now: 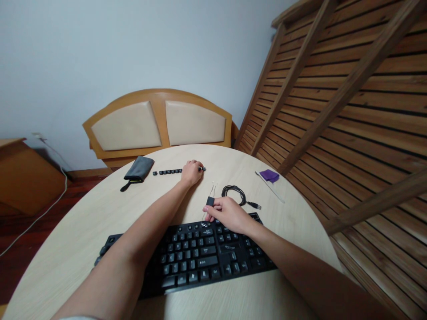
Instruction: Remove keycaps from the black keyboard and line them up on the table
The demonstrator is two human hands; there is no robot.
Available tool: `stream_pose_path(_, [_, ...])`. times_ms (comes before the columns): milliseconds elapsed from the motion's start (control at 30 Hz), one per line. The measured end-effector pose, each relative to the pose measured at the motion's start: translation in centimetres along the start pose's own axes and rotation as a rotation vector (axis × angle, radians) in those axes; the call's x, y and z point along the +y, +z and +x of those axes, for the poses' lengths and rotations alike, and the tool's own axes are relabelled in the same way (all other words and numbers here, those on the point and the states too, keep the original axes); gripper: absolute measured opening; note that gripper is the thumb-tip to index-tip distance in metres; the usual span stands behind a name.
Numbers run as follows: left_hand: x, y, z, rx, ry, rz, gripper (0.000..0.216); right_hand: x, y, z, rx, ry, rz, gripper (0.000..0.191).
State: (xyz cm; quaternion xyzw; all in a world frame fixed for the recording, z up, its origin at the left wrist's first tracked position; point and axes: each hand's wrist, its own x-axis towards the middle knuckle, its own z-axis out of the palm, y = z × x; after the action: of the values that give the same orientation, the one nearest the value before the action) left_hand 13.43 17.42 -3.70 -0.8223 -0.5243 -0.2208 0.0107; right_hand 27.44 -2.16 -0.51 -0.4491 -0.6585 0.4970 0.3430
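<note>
A black keyboard (190,253) lies on the round table in front of me, partly covered by my forearms. My right hand (230,212) is closed on a keycap puller (210,201) with a dark handle and thin wire prongs at both ends, held over the keyboard's upper edge. Farther out, my left hand (192,172) reaches to the right end of a row of loose black keycaps (170,171). Its fingers are bent down around a keycap (199,169); the fingertips are partly hidden. Another keycap (204,169) sits just right of them.
A dark grey cloth pouch (139,169) lies at the far left of the pale table (83,222). Right of my hands are a coiled black USB cable (235,188), a thin white stick (270,187) and a purple cloth (269,175). Wooden slats (333,120) rise at the right.
</note>
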Motion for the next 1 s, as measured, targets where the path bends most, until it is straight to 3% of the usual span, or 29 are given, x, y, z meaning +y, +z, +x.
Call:
stream_pose_path(467, [0.2,-0.4,-0.3,-0.010,-0.048,-0.042,0.024,-0.2,-0.1,-0.1,-0.012,-0.011,-0.006,0.035])
stream_pose_path(733, [1.8,-2.7,-1.2,-0.033,-0.083,-0.215,0.031,0.2,-0.1,0.1,0.012,-0.016,0.000,0.041])
stream_pose_path(867, [3.4,-4.3,-3.3,-0.092,-0.114,-0.386,0.027,0.1,-0.9,0.2,0.006,-0.013,-0.031,0.039])
stream_pose_path(1000, [4.9,-5.4,-8.4,-0.152,-0.126,-0.489,0.028,0.0,-2.8,0.1,-0.020,-0.054,-0.132,0.037])
